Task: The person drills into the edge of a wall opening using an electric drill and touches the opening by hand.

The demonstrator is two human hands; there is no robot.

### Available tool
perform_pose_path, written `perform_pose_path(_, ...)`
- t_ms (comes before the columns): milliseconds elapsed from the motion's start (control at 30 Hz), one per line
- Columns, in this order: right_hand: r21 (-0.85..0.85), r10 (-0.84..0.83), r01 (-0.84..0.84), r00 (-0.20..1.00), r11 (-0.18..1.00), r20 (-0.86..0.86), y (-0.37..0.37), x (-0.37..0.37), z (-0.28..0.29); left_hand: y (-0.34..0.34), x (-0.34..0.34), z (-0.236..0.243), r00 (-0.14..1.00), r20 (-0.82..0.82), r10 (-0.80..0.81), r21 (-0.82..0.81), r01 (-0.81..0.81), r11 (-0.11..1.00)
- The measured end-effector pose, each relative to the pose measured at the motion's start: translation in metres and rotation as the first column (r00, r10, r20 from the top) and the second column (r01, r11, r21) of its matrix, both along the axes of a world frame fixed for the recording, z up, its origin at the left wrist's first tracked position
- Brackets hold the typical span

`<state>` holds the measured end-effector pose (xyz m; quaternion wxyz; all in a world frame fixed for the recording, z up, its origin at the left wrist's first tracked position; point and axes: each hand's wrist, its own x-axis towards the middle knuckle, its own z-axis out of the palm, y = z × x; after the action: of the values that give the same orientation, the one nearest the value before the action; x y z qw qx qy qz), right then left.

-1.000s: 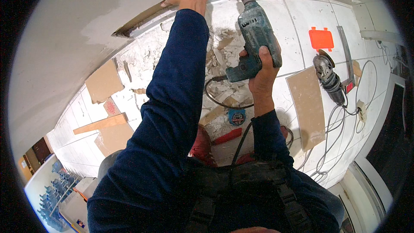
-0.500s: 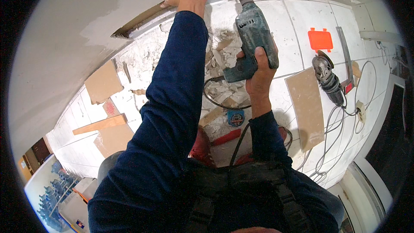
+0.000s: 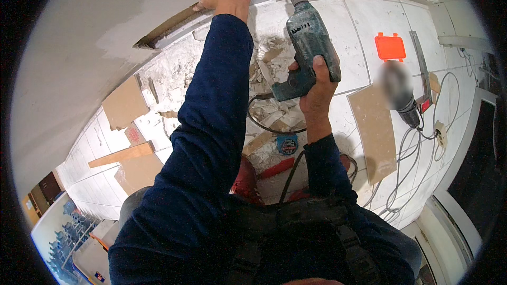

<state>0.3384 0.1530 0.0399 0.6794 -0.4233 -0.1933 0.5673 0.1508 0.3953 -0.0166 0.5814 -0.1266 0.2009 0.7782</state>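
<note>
A dusty green corded power drill (image 3: 309,37) is held by its handle in my right hand (image 3: 318,89), with the thumb along its side. Its thin bit points at the far wall, close to the right end of a long, narrow opening (image 3: 174,27) low in that wall; whether the tip touches cannot be made out. My left hand (image 3: 227,2) rests at the opening's edge, its fingers mostly hidden beyond the back of the hand. Broken plaster rubble (image 3: 269,55) covers the floor between my arms. A blue tape measure (image 3: 287,144) lies close by my red shoe (image 3: 246,182).
An angle grinder (image 3: 406,113), partly blurred, lies at the right with looping cables. Around it are an orange plastic case (image 3: 390,47), a metal square (image 3: 420,63) and a tan board (image 3: 372,132). Board pieces (image 3: 125,103) and a wooden strip (image 3: 121,154) lie left.
The drill and both hands stay almost in place. The whole view shifts slightly, and the grinder's upper part is now blurred.
</note>
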Motion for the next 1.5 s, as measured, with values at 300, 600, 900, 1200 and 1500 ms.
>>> perform_pose_path(300,0.01,-0.03,0.03,1.0,0.999,-0.006,-0.001,-0.001,0.0,-0.007,0.007,0.017,1.0,0.026,-0.018,-0.041,0.019,0.999)
perform_pose_path(600,0.017,-0.051,0.05,0.997,0.999,0.05,0.003,-0.01,0.004,-0.007,0.0,0.032,0.999,-0.015,0.044,-0.198,-0.046,0.979)
perform_pose_path(900,0.025,-0.065,0.062,0.989,0.998,0.132,0.003,-0.007,-0.001,-0.016,0.018,0.033,0.998,0.002,0.063,-0.257,-0.06,0.965)
perform_pose_path(1200,0.025,-0.107,0.105,0.986,0.994,0.127,0.005,-0.012,0.003,-0.026,0.012,0.019,0.99,0.135,0.046,-0.04,-0.041,0.998)
perform_pose_path(1500,0.032,-0.117,0.114,0.99,0.993,0.084,0.008,-0.019,0.004,-0.003,0.007,0.021,1.0,0.009,0.026,-0.2,-0.024,0.979)
